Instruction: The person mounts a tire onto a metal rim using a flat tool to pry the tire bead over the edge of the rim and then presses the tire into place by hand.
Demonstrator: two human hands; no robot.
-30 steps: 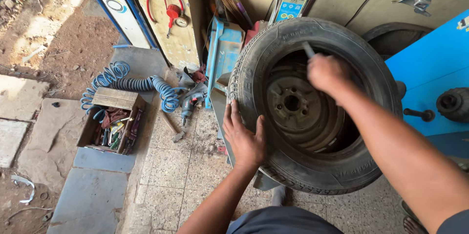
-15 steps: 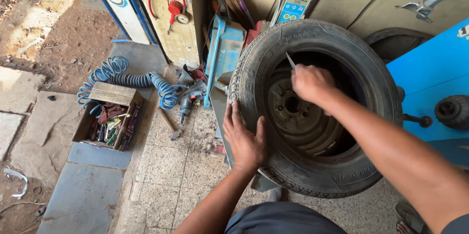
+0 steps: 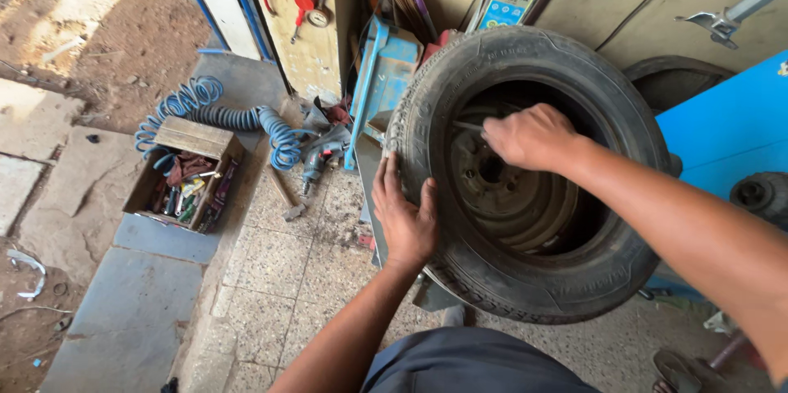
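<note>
A black tyre (image 3: 525, 179) on its rusty rim (image 3: 513, 196) stands upright. Left of the tyre lie a blue coiled hose (image 3: 238, 118) and a wooden toolbox (image 3: 185, 175). The left hand (image 3: 404, 216) lies flat on the tyre's tread, fingers spread. Inside the tyre's opening, the right hand (image 3: 533, 137) is closed around a thin metal tool (image 3: 468, 125).

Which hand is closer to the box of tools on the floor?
Left. The left hand rests on the tyre's near side, toward the box. The right hand is farther away, inside the tyre.
</note>
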